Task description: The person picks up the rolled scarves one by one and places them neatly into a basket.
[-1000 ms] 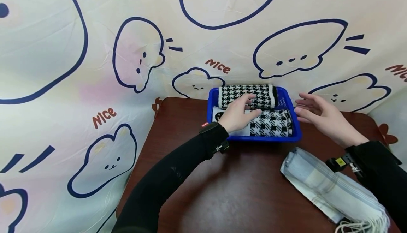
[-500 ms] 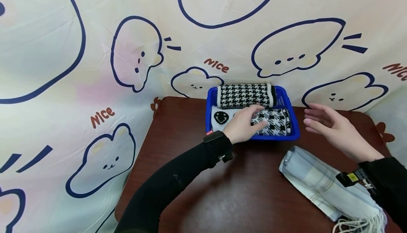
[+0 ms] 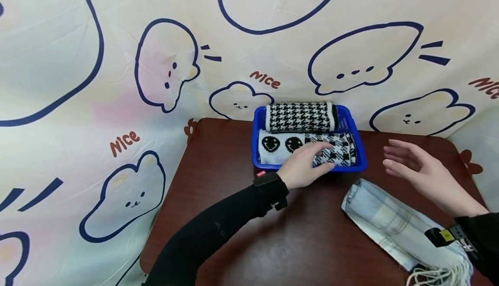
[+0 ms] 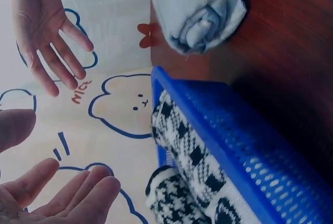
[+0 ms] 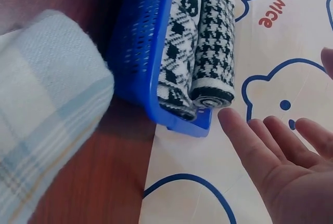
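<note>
In the head view a blue plastic basket (image 3: 265, 167) stands at the back of the table. Inside it lie a rolled black-and-white houndstooth scarf (image 3: 300, 117) and, in front, a folded knit scarf (image 3: 335, 145) with smiley faces and checks. My left hand (image 3: 306, 164), fingers spread and holding nothing, hovers over the basket's front edge. To the basket's right my right hand (image 3: 421, 169) is in the air, fingers loosely extended, nothing in it. Below that hand a rolled pale blue and cream plaid scarf (image 3: 397, 221) with white fringe lies slantwise on the table.
The brown table (image 3: 249, 242) reaches back to a wall cloth (image 3: 241, 52) printed with cartoon outlines. Perforated basket walls (image 4: 250, 151) show in the left wrist view. A small dark thing peeks out under the plaid scarf's fringed end.
My left hand has drawn back toward me and slightly right, uncovering the smiley faces. My right hand has moved right and nearer, away from the basket. The scarves have stayed put.
</note>
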The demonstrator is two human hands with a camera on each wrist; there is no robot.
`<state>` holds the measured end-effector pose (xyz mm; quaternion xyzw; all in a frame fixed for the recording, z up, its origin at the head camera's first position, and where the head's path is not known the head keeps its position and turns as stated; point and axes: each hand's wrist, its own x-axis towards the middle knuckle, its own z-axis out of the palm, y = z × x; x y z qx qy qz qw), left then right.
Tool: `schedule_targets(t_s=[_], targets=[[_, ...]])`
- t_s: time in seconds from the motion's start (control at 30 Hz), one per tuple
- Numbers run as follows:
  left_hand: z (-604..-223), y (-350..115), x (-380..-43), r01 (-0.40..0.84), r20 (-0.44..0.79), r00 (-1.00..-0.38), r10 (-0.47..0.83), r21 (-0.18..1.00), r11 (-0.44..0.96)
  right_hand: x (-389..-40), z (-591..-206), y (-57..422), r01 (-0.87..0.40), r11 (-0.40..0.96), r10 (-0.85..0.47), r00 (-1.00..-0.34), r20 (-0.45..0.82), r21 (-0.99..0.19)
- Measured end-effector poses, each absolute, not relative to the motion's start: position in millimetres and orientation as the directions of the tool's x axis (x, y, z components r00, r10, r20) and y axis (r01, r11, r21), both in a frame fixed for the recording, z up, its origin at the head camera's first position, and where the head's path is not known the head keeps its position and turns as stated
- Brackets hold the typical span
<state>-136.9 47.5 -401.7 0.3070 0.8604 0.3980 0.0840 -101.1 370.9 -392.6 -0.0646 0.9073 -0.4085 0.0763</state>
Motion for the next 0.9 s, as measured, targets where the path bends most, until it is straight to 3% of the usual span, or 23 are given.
schedule_targets(t_s=[0.9], targets=[[-437.8, 99.0, -105.9, 0.592, 0.077, -0.707, 0.703, 0.608, 0.529, -60.4, -427.2, 408.0, -0.028, 0.775, -0.127, -0.985, -0.113, -0.631]])
